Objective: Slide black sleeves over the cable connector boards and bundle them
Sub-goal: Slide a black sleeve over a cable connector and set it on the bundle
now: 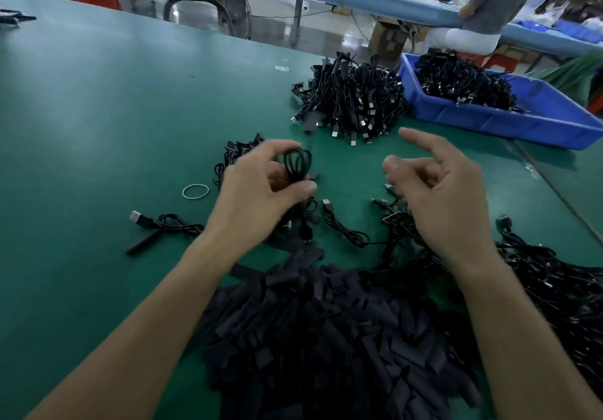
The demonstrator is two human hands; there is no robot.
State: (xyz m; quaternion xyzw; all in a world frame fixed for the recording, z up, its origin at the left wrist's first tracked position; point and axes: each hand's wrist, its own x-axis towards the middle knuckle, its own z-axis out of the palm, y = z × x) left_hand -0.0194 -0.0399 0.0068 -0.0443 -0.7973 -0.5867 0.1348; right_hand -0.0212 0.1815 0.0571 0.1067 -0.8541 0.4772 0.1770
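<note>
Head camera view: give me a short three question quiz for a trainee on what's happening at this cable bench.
1. True or false: the right hand grips a cable.
2. Where is the rubber band? A in the bin; B on the table, left of the left hand; C round a bundle.
3. Fill in: the left hand holds a coiled ____.
Key: 1 false; 2 B; 3 cable.

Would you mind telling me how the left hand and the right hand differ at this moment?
The left hand grips a coiled black cable; the right hand holds nothing. The left hand's fingers curl round the coil; the right hand's index finger points out. Both hover above the green table.
</note>
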